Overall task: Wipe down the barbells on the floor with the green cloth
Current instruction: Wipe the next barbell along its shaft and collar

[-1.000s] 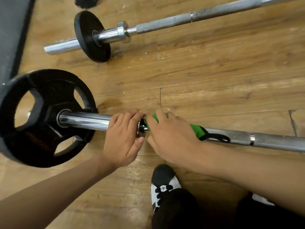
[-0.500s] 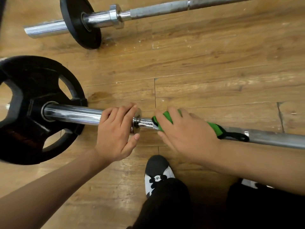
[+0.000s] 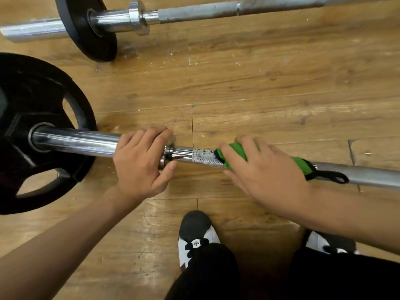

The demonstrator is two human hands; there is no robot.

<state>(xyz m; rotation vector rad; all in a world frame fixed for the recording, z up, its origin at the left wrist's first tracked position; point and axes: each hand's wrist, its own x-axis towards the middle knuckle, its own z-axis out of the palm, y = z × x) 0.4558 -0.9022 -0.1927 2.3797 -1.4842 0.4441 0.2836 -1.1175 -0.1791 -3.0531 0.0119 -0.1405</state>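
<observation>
The near barbell [image 3: 368, 175] lies on the wooden floor [image 3: 259, 83]. The left hand [image 3: 140, 163] curls over its shiny sleeve [image 3: 75, 142], next to the collar. The right hand [image 3: 266, 176] holds the green cloth [image 3: 236, 151] wrapped round the bar. A second barbell [image 3: 199, 11] lies farther away.

Colours logged: bright green fabric cloth [image 3: 302, 166], black trim and black loop. near steel barbell [image 3: 75, 142]: mirror-chrome sleeve, silver cross-hatched knurl flecked with dark spots, dull grey shaft. large rubber weight plate [image 3: 32, 94]: matt black. far steel barbell [image 3: 194, 11]: chrome sleeve, mottled grey shaft. wooden plank floor [image 3: 270, 83]: honey-brown, darker grain streaks. lace-up shoe [image 3: 195, 226]: white, black toe.
</observation>
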